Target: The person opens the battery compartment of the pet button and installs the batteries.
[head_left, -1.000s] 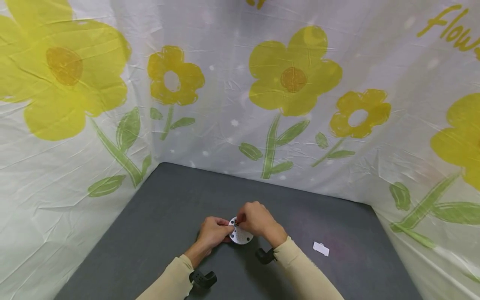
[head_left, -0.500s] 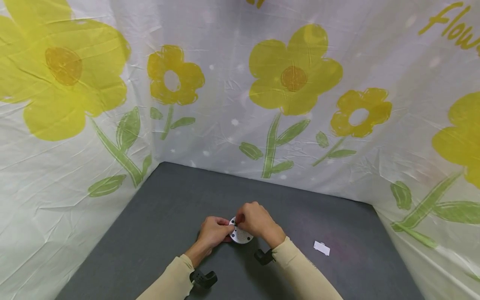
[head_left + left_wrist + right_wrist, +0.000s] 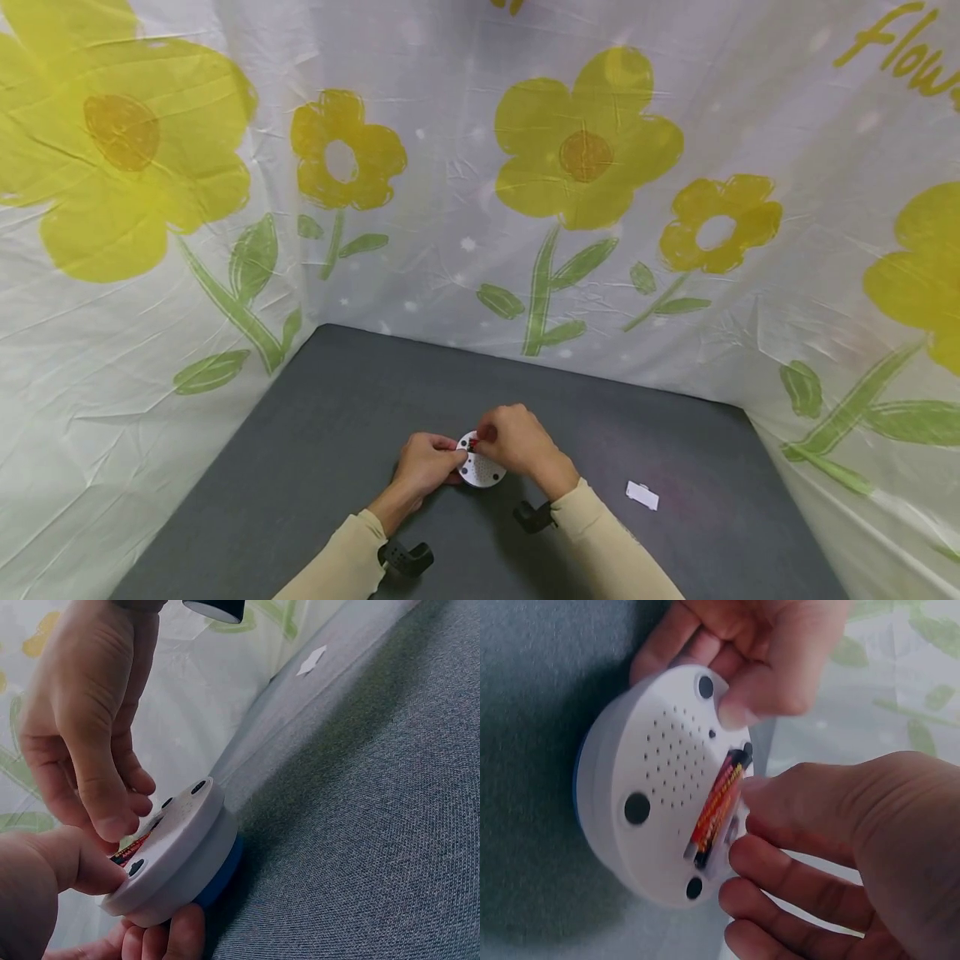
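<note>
The round white device (image 3: 673, 776) sits near the middle of the tabletop (image 3: 360, 392), its perforated face tilted upward and blue side toward the surface. The left hand (image 3: 426, 464) grips its rim, thumb on the face, fingers underneath. Two red-and-black batteries (image 3: 718, 802) lie side by side, long axes parallel to each other; one's black end points toward the left thumb, the other's points away. The right hand (image 3: 517, 437) is at them, fingers bent; whether it pinches one cannot be told. Tabletop stretches widely to the far edge by the flowered curtain (image 3: 450, 283). A white rectangular piece (image 3: 642, 496) lies well right.
</note>
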Demonstrator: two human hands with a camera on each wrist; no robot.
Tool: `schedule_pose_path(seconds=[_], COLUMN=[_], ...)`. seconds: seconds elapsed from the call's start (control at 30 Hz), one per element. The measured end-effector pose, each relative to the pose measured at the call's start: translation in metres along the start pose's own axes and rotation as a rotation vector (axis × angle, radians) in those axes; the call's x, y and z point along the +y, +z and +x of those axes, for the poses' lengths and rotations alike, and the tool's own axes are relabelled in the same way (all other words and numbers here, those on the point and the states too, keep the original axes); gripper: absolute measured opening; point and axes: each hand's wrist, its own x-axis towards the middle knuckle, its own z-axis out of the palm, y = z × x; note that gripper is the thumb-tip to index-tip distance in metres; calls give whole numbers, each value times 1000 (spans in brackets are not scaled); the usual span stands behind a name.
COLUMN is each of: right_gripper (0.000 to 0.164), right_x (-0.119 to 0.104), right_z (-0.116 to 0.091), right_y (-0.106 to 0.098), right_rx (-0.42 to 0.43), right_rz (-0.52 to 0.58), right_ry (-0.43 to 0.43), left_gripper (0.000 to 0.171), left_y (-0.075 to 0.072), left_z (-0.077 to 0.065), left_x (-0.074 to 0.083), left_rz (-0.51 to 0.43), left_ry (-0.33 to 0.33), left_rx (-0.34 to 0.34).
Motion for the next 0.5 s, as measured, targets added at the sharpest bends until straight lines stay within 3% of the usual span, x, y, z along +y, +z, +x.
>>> schedule_pose_path(seconds=[0.2,0.4,0.5], right_gripper=[14,42,48], right_x=[4,6,7], right_z=[-4,-5,-5], right_y=[-3,3,10], right_rx=[17,-68,-94], right_rz=[1,54,79], right_ry=[90,216,245], left_gripper=[21,21,22], left_y=[0,0,0], left_z=[1,1,0], left_x=[-1,0,0], left_rz=[-20,-20,-12], left_ry=[9,8,4], left_rx=[-4,-9,-10])
